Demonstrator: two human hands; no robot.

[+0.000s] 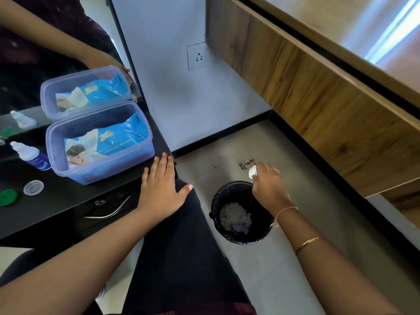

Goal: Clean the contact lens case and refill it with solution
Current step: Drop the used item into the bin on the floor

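A: Nearest are the 2 forearms. Why is the left hand flat, fingers spread, holding nothing?

B: It likely braces on the desk edge while the person leans right.

A: And the right hand?

B: Its grip is pinched on a crumpled white wipe, soft and damp-looking, above the round black bin, probably to drop it.

A: The case?

B: Far left on the glossy desk: a clear ribbed lens case cup, a green cap, the solution bottle beside the translucent wipes tub.
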